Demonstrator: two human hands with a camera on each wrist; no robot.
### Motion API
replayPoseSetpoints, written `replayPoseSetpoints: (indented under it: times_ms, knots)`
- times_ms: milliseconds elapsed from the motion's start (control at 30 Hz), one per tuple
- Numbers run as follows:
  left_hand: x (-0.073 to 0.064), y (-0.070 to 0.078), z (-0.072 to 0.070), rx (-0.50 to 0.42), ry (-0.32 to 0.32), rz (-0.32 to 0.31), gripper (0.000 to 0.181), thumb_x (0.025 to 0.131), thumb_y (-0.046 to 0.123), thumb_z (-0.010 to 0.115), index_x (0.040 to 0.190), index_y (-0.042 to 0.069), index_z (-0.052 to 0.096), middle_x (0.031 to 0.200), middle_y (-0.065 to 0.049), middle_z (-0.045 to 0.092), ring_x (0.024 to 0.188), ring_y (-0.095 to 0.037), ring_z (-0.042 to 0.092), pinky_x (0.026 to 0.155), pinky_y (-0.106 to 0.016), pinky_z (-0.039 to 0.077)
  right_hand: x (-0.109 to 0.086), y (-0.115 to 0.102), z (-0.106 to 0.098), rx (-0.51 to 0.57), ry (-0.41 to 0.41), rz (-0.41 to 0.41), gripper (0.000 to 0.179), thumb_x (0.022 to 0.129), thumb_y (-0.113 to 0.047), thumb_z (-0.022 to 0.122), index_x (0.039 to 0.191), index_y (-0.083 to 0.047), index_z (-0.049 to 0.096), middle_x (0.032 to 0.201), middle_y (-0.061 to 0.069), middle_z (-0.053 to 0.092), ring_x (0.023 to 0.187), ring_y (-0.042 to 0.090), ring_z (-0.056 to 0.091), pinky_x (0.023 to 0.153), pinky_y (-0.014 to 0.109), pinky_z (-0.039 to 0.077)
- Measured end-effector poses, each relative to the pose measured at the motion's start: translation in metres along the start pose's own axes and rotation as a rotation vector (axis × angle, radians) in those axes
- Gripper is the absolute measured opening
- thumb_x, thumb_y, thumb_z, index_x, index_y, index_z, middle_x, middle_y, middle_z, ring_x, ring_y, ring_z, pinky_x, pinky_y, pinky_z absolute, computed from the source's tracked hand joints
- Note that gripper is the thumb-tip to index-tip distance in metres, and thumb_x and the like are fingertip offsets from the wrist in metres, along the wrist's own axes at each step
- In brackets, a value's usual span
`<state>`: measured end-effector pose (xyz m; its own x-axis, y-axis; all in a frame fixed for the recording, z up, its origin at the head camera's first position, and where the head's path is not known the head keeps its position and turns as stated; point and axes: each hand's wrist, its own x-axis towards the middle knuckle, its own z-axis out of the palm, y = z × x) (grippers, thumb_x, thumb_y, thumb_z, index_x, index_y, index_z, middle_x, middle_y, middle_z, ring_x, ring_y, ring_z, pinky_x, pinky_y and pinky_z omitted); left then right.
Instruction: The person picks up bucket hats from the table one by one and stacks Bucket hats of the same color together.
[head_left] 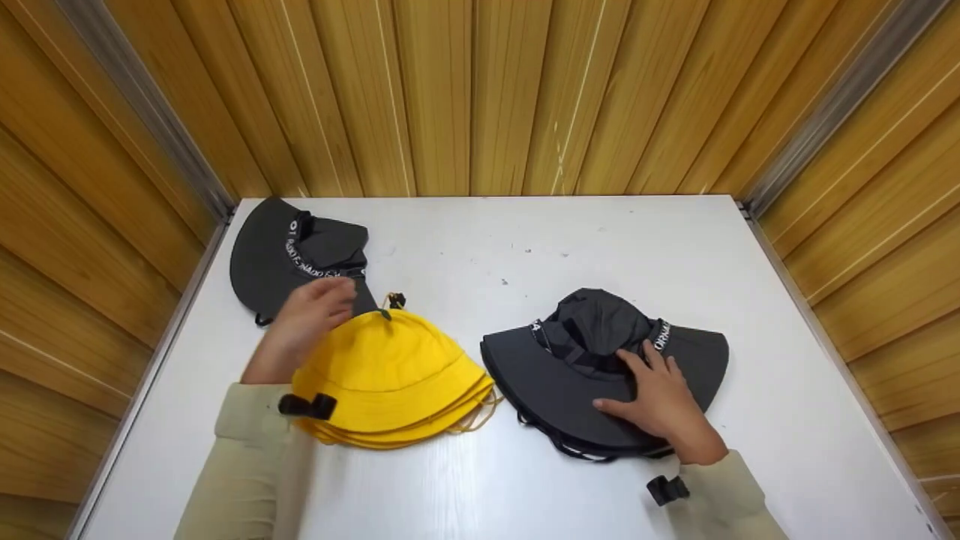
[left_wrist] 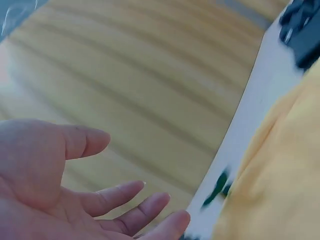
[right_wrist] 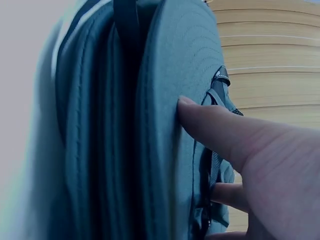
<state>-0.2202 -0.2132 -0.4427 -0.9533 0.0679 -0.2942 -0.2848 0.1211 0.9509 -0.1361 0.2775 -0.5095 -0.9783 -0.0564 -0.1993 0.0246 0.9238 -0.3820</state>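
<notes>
My right hand (head_left: 660, 394) rests on a stack of dark grey bucket hats (head_left: 555, 382), its fingers spread over the brim and the lettered band. In the right wrist view the thumb (right_wrist: 210, 120) lies against the top brim (right_wrist: 170, 65), with more brims layered beneath. My left hand (head_left: 311, 315) hovers with loosely bent fingers and nothing in them, over the left side of a stack of yellow bucket hats (head_left: 390, 360). Its palm and relaxed fingers show in the left wrist view beside the yellow cloth (left_wrist: 275, 180). Behind it lies another dark grey hat (head_left: 262, 255).
The hats lie on a white table (head_left: 480, 247) enclosed by wood-patterned walls (head_left: 510, 97). A yellow cord with a black toggle (head_left: 397, 301) sticks up behind the yellow stack. Black cords (head_left: 555, 442) hang out under the dark stack's front edge.
</notes>
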Motion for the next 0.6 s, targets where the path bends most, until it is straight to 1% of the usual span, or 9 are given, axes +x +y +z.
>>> replayPoseSetpoints:
  times_ms: [133, 200, 300, 367, 400, 433, 467, 533, 600]
  knots:
    - [0.021, -0.005, -0.05, 0.011, 0.1, -0.045, 0.062, 0.11, 0.031, 0.041, 0.159, -0.004, 0.026, 0.157, -0.023, 0.035, 0.145, -0.033, 0.037, 0.126, -0.042, 0.03, 0.002, -0.001, -0.004, 0.004, -0.031, 0.01, 0.097, 0.082, -0.06, 0.079, 0.153, -0.007, 0.042, 0.164, 0.037, 0.016, 0.142, 0.073, 0.014, 0.11, 0.082, 0.023]
    - [0.03, -0.01, -0.071, 0.017, 0.159, -0.09, 0.063, 0.11, 0.034, 0.04, 0.159, -0.003, 0.026, 0.144, -0.018, 0.04, 0.129, -0.028, 0.045, 0.122, -0.035, 0.035, 0.003, -0.001, -0.005, -0.002, -0.042, 0.017, 0.097, 0.081, -0.06, 0.079, 0.153, -0.007, 0.043, 0.163, 0.037, 0.016, 0.141, 0.073, 0.014, 0.109, 0.083, 0.024]
    - [0.039, -0.021, -0.097, -0.01, 0.227, -0.171, 0.069, 0.109, 0.038, 0.04, 0.163, 0.002, 0.017, 0.158, -0.02, 0.03, 0.138, -0.028, 0.037, 0.125, -0.036, 0.028, 0.004, -0.003, -0.007, -0.01, -0.05, 0.019, 0.097, 0.08, -0.06, 0.08, 0.152, -0.007, 0.044, 0.163, 0.038, 0.017, 0.14, 0.074, 0.015, 0.109, 0.083, 0.025]
    - [0.043, -0.028, -0.109, -0.032, 0.281, -0.224, 0.072, 0.108, 0.038, 0.038, 0.164, 0.003, 0.011, 0.168, -0.021, 0.015, 0.148, -0.031, 0.028, 0.127, -0.038, 0.023, 0.004, -0.003, -0.008, -0.013, -0.052, 0.016, 0.096, 0.079, -0.06, 0.081, 0.151, -0.007, 0.046, 0.162, 0.039, 0.018, 0.139, 0.074, 0.016, 0.108, 0.083, 0.026]
    - [0.045, -0.032, -0.114, -0.042, 0.303, -0.247, 0.073, 0.108, 0.038, 0.038, 0.164, 0.003, 0.007, 0.172, -0.017, 0.004, 0.156, -0.031, 0.015, 0.13, -0.042, 0.016, 0.005, -0.004, -0.008, -0.013, -0.053, 0.015, 0.096, 0.079, -0.059, 0.081, 0.151, -0.007, 0.046, 0.162, 0.039, 0.019, 0.139, 0.074, 0.017, 0.108, 0.082, 0.026]
    - [0.047, -0.035, -0.118, -0.056, 0.324, -0.272, 0.075, 0.107, 0.038, 0.038, 0.164, 0.004, 0.003, 0.173, -0.011, -0.005, 0.159, -0.029, 0.001, 0.131, -0.047, 0.01, 0.005, -0.004, -0.008, -0.015, -0.053, 0.012, 0.095, 0.079, -0.059, 0.081, 0.151, -0.007, 0.047, 0.162, 0.039, 0.019, 0.139, 0.074, 0.018, 0.108, 0.082, 0.027]
    - [0.048, -0.039, -0.121, -0.07, 0.347, -0.295, 0.076, 0.107, 0.037, 0.038, 0.164, 0.003, 0.001, 0.173, -0.011, -0.007, 0.159, -0.029, -0.001, 0.131, -0.048, 0.01, 0.005, -0.004, -0.008, -0.016, -0.052, 0.009, 0.095, 0.079, -0.059, 0.081, 0.151, -0.006, 0.047, 0.162, 0.039, 0.019, 0.139, 0.075, 0.018, 0.108, 0.082, 0.027]
    - [0.051, -0.043, -0.126, -0.137, 0.378, -0.337, 0.08, 0.105, 0.036, 0.039, 0.163, 0.005, -0.007, 0.172, -0.009, -0.01, 0.159, -0.028, -0.005, 0.13, -0.047, 0.01, 0.006, -0.004, -0.008, -0.015, -0.053, 0.007, 0.094, 0.079, -0.059, 0.081, 0.15, -0.007, 0.047, 0.162, 0.039, 0.02, 0.139, 0.074, 0.018, 0.108, 0.082, 0.028]
    - [0.054, -0.046, -0.129, -0.23, 0.396, -0.375, 0.083, 0.105, 0.035, 0.041, 0.163, 0.01, -0.013, 0.173, -0.005, -0.01, 0.158, -0.023, -0.001, 0.129, -0.044, 0.015, 0.006, -0.003, -0.008, -0.012, -0.051, 0.004, 0.094, 0.08, -0.058, 0.081, 0.15, -0.007, 0.048, 0.162, 0.039, 0.02, 0.139, 0.074, 0.019, 0.108, 0.082, 0.028]
